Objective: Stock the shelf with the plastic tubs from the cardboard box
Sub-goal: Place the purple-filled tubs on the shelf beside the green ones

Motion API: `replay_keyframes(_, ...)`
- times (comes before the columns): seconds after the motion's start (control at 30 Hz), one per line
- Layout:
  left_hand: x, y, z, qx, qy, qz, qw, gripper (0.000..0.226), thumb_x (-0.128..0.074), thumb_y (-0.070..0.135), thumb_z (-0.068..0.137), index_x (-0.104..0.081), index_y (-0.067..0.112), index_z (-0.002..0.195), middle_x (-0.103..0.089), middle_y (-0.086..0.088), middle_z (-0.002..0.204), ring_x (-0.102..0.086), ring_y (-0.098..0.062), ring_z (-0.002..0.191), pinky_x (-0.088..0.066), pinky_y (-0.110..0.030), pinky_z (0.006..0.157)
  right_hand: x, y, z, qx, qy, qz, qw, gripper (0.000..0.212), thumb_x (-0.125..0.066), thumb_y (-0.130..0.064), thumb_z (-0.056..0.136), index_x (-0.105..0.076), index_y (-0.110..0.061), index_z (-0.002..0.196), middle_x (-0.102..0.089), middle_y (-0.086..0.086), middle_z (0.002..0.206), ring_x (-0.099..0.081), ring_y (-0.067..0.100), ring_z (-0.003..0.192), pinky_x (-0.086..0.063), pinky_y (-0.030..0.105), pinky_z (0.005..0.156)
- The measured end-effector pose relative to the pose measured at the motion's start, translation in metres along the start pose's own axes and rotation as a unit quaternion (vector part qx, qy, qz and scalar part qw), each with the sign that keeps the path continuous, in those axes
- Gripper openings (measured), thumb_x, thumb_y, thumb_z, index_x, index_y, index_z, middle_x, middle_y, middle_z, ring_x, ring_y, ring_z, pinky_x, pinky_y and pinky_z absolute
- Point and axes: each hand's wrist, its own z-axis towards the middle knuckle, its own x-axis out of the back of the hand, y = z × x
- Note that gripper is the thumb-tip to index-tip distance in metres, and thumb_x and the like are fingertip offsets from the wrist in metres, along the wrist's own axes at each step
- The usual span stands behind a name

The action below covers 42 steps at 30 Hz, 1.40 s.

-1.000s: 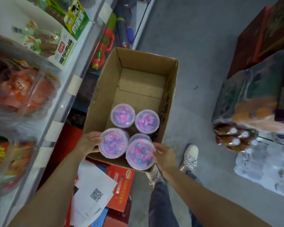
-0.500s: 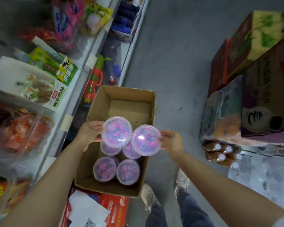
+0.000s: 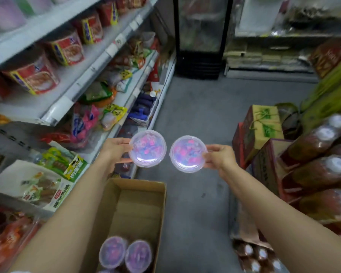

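Now both bare forearms reach forward and up from the bottom corners, level with each other. Left hand has thumb on top and fingers curled below, its grip clamped on the left edge of 1 clear plastic tub whose lid faces the camera; pink and blue pieces show through the lid. Right hand mirrors it, thumb above and fingers beneath, its grip clamped on the right edge of a 2nd tub. Each tub sticks inward from its hand, so the 2 lids sit side by side with a narrow gap between them, not touching, held in the air above the grey floor and beyond the far wall of the cardboard box. That open box stands on the floor below the left forearm, with 2 more tubs, blurred, at its near end. Shelf runs along the left, its tiers filled with red cup noodles and bagged snacks. Cartons and shrink-wrapped bottles are stacked at right
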Motion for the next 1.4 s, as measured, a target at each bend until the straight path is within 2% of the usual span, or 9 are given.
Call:
replay_keyframes(0.2,-0.014,0.082,0.029,-0.016,0.004,-0.050,0.999,0.014,-0.061,-0.003,0.088,-0.066,0.003,0.099,-0.069,-0.012,0.088,-0.066,-0.024,0.080,-0.059,-0.045,0.074,0.028,-0.088,0.027,0.029,0.004,0.038,0.999,0.025,-0.064,0.014,0.077,-0.065,0.000,0.097,-0.067,0.019,0.081,-0.066,0.021,0.054,-0.057,0.029,0.045)
replay_keyframes(0.27,-0.011,0.108,0.044,-0.021,0.005,-0.062,0.998,0.018,-0.062,-0.005,0.086,-0.065,-0.001,0.103,-0.070,-0.017,0.092,-0.066,-0.028,0.081,-0.057,-0.049,0.079,0.033,-0.117,0.042,0.035,-0.001,0.049,0.998,0.019,-0.064,0.014,0.077,-0.065,-0.001,0.088,-0.068,0.023,0.084,-0.067,0.028,0.062,-0.060,0.036,0.052)
replay_keyframes(0.37,-0.007,0.148,0.071,-0.035,0.011,-0.081,0.996,0.023,-0.064,-0.007,0.083,-0.064,-0.007,0.107,-0.070,-0.023,0.098,-0.068,-0.034,0.086,-0.058,-0.050,0.076,0.035,-0.163,0.068,0.043,-0.009,0.061,0.997,0.019,-0.065,0.015,0.076,-0.066,0.003,0.090,-0.069,0.027,0.090,-0.067,0.035,0.072,-0.060,0.043,0.061)
replay_keyframes(0.5,-0.007,0.198,0.104,-0.051,0.007,-0.090,0.995,0.023,-0.064,-0.008,0.083,-0.064,-0.007,0.106,-0.070,-0.023,0.099,-0.068,-0.031,0.083,-0.061,-0.044,0.063,0.032,-0.219,0.101,0.046,-0.007,0.068,0.997,0.028,-0.065,0.015,0.075,-0.065,0.010,0.102,-0.068,0.023,0.079,-0.064,0.024,0.049,-0.059,0.045,0.057)
replay_keyframes(0.63,-0.010,0.238,0.143,-0.059,-0.002,-0.101,0.993,0.023,-0.068,-0.006,0.081,-0.065,-0.007,0.104,-0.071,-0.022,0.095,-0.068,-0.029,0.082,-0.061,-0.047,0.063,0.033,-0.265,0.135,0.055,-0.006,0.095,0.994,0.031,-0.064,0.016,0.076,-0.062,0.012,0.106,-0.068,0.028,0.092,-0.066,0.029,0.056,-0.060,0.042,0.053)
replay_keyframes(0.77,-0.020,0.276,0.190,-0.067,-0.020,-0.108,0.992,0.024,-0.072,-0.003,0.078,-0.068,-0.006,0.102,-0.073,-0.022,0.095,-0.069,-0.037,0.096,-0.060,-0.048,0.067,0.035,-0.309,0.178,0.060,-0.023,0.111,0.992,0.026,-0.065,0.015,0.075,-0.065,0.012,0.101,-0.069,0.024,0.079,-0.068,0.029,0.055,-0.059,0.039,0.051)
replay_keyframes(1.0,-0.054,0.349,0.281,-0.100,0.009,-0.139,0.985,0.019,-0.069,-0.002,0.080,-0.072,-0.002,0.099,-0.074,-0.019,0.095,-0.069,-0.030,0.093,-0.060,-0.038,0.059,0.025,-0.392,0.292,0.076,-0.065,0.083,0.991,0.015,-0.064,0.015,0.075,-0.067,0.010,0.088,-0.067,0.024,0.077,-0.065,0.034,0.063,-0.060,0.039,0.054)
replay_keyframes(1.27,-0.067,0.409,0.354,-0.074,0.095,-0.218,0.969,0.018,-0.073,-0.005,0.073,-0.073,-0.005,0.090,-0.071,-0.027,0.094,-0.069,-0.032,0.086,-0.059,-0.047,0.064,-0.015,-0.490,0.410,0.095,-0.154,0.042,0.983,0.014,-0.067,0.011,0.075,-0.070,0.009,0.088,-0.071,0.024,0.075,-0.069,0.032,0.059,-0.059,0.036,0.052)
replay_keyframes(1.4,-0.045,0.439,0.377,-0.090,0.169,-0.228,0.955,0.015,-0.074,-0.005,0.073,-0.074,-0.004,0.088,-0.073,-0.021,0.084,-0.069,-0.026,0.073,-0.058,-0.038,0.058,-0.060,-0.536,0.454,0.107,-0.223,0.027,0.968,0.017,-0.067,0.010,0.075,-0.069,0.010,0.092,-0.071,0.027,0.086,-0.070,0.036,0.068,-0.059,0.035,0.052)
